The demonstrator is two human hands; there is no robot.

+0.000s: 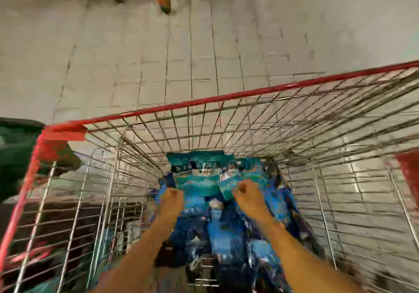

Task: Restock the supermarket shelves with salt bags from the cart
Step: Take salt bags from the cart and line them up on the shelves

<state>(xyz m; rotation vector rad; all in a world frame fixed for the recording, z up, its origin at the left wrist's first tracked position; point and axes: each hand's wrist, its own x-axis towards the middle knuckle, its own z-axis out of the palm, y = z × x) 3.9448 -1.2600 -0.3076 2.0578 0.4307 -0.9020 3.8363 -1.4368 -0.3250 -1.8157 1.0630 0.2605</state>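
Both forearms reach down into wire cart [68, 179]; left hand [173, 198] grips left edge of teal salt bag [199, 177], right hand [246, 193] grips its right edge; bag lies atop blue bag pile [226, 231] on cart floor; frame blurred

Salt bags [217, 202] lie in the cart [226, 98], both hands among them, left [173, 198] and right [246, 193].
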